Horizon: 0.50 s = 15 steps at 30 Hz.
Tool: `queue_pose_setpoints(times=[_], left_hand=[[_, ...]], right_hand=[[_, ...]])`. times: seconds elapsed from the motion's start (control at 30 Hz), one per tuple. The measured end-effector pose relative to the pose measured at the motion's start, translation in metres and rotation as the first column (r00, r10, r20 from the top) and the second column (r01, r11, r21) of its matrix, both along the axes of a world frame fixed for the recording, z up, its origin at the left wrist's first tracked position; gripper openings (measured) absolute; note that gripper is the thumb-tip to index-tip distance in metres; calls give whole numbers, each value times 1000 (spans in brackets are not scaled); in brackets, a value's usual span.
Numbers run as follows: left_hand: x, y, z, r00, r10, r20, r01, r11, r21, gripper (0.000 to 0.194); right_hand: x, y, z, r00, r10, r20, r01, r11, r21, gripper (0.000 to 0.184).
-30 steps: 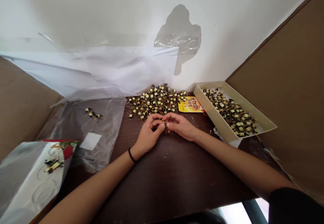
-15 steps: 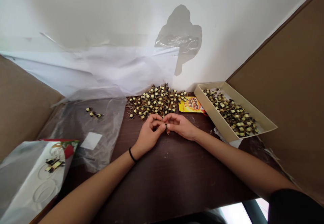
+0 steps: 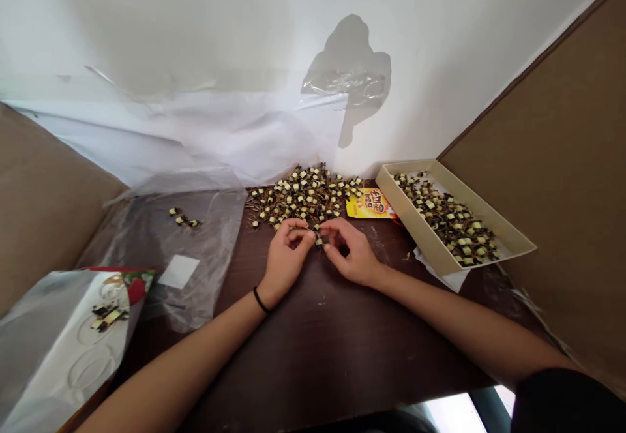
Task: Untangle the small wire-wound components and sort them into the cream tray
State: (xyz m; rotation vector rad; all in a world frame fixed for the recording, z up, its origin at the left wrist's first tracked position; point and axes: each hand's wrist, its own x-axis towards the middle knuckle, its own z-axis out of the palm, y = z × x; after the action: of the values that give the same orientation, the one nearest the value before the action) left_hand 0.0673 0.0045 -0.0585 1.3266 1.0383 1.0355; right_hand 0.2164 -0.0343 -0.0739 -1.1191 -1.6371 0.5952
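My left hand (image 3: 287, 253), a black band on its wrist, pinches a small coil (image 3: 319, 242) between thumb and forefinger. This coil has a pale yellow wrap, dark ends and thin wire leads. Just right of it, my right hand (image 3: 355, 253) has its thumb and forefinger apart, the tips close to the coil. Behind both hands lies a heap of similar coils (image 3: 303, 192) with brownish wires, on the dark table (image 3: 313, 348).
On the right, a cream box (image 3: 425, 240) holds many coils. A yellow packet (image 3: 366, 205) lies beside it. Left are a clear plastic bag (image 3: 205, 270) with several coils on it, a white label (image 3: 179, 271) and a printed pouch (image 3: 63, 348) bearing more coils. Cardboard panels (image 3: 562, 133) flank the table.
The fingers of my right hand have parted and drawn back slightly from the coil, where before they met my left fingertips. My left hand keeps its pinch, and the view has shifted slightly.
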Motion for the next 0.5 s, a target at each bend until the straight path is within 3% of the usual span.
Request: queue_pose_setpoints(times=[0.1, 0.2, 0.33, 0.5], left_hand=[[1, 1, -2, 999, 46, -4, -46, 999, 4, 26], [2, 0, -3, 998, 63, -5, -63, 998, 11, 25], [3, -1, -2, 998, 65, -8, -65, 998, 12, 24], [4, -3, 0, 996, 81, -26, -80, 997, 22, 23]], right_hand=[[-2, -5, 1, 968, -100, 228, 57, 980, 188, 22], [-5, -6, 1, 933, -217, 288, 136, 951, 276, 13], [-6, -5, 0, 902, -300, 311, 204, 930, 306, 9], [-5, -5, -1, 896, -272, 352, 187, 948, 257, 14]])
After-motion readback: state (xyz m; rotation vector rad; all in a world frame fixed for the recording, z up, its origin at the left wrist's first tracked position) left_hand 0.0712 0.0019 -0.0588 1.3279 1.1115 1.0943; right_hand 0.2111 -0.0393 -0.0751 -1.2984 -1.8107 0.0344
